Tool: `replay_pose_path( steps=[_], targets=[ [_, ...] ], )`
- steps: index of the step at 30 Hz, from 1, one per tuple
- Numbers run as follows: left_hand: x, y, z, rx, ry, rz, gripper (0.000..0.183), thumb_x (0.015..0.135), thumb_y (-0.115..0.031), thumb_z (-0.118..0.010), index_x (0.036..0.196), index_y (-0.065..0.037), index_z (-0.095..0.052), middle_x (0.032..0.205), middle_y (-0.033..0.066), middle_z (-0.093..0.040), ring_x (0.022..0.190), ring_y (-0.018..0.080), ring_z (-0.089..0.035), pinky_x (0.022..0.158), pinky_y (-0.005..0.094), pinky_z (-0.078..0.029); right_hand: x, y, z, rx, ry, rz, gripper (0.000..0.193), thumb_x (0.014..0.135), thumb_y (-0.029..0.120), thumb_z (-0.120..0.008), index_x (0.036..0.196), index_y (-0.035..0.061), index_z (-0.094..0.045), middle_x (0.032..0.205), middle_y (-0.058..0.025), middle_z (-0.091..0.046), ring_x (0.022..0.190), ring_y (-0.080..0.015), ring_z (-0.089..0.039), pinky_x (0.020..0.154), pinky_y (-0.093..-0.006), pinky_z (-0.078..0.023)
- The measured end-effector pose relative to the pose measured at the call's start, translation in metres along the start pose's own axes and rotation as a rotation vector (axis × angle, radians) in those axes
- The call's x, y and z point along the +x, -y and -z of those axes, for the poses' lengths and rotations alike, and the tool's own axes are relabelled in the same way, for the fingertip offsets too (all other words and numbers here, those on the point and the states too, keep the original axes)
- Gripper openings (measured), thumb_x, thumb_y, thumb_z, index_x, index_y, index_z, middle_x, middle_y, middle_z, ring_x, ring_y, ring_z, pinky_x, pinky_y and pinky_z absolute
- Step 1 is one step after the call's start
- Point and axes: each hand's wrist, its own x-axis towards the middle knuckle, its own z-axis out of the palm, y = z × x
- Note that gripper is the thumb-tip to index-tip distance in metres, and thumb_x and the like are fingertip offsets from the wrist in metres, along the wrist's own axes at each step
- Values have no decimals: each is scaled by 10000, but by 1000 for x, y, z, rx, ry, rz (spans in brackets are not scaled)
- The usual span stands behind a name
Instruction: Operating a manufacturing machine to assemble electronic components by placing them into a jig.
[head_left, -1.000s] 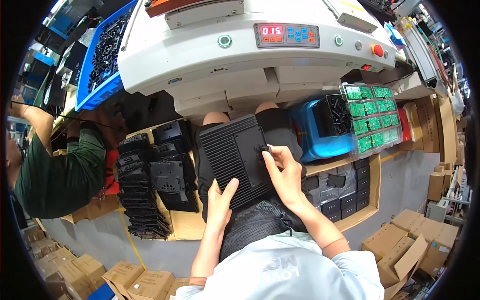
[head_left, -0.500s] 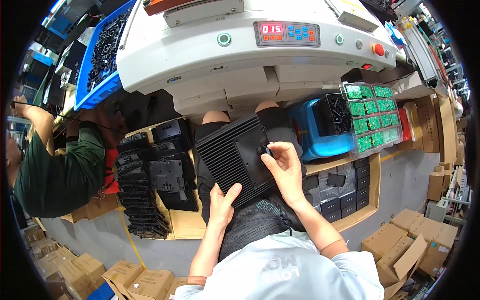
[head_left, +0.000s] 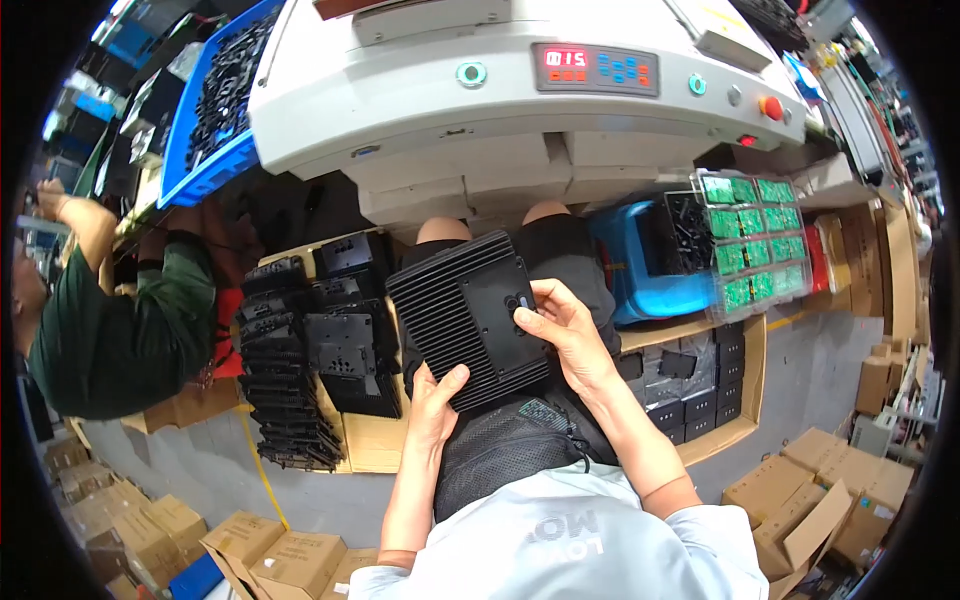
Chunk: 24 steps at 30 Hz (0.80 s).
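Observation:
A black finned metal case [head_left: 440,325], a heatsink-like housing with a flat panel on its right side, rests tilted over my lap. My left hand [head_left: 434,404] is closed on its lower left edge, thumb over the fins. At the flat panel, my right hand [head_left: 562,328] pinches a small black part with a pale blue-white spot [head_left: 519,304] between thumb and fingers, against the case's surface. The fingers partly hide that part, so its exact kind cannot be made out.
Stacks of black finned cases [head_left: 345,350] stand left of my knees. To the right are a blue bin [head_left: 640,285], trays of green circuit boards [head_left: 750,240] and a carton of black boxes [head_left: 700,405]. A white machine [head_left: 420,95] spans the front; a co-worker's arm [head_left: 85,235] is far left.
My right fingers have come down closer to the panel with the small part. The case has shifted slightly, and the whole view has moved a little.

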Motion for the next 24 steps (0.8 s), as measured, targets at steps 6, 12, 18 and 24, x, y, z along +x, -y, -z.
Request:
replay_pose_path(
  steps=[6,12,18,24],
  targets=[
    [-18,-10,53,-260,-61,-83,507,842,-147,-701,1273,8,-485,1166,109,-609,1046,214,-610,921,347,-501,1,-3,-12,-195,277,-32,636,824,176,-709,1366,29,-410,1312,-77,-478,1066,-143,-517,962,-285,-396],
    [-103,55,203,-491,-358,-158,495,902,-180,-618,1317,20,-438,1311,149,-526,1194,294,-523,1051,461,-408,23,-24,5,-402,160,-37,394,899,131,-614,1266,17,-527,1233,-46,-553,1028,-103,-537,951,-268,-410],
    [-183,159,287,-687,-773,-158,458,915,-181,-603,1306,-7,-438,1272,141,-545,1171,307,-526,1033,465,-414,37,-15,43,-600,-38,154,309,911,198,-600,1168,26,-605,1118,-41,-621,977,-110,-569,817,-252,-444],
    [-174,157,286,-552,-748,-87,410,918,-158,-599,1270,1,-461,1219,130,-571,1091,280,-577,979,444,-468,51,15,178,-910,-399,428,293,932,196,-575,1164,20,-608,1111,-73,-635,996,-150,-578,842,-294,-465]
  ],
)
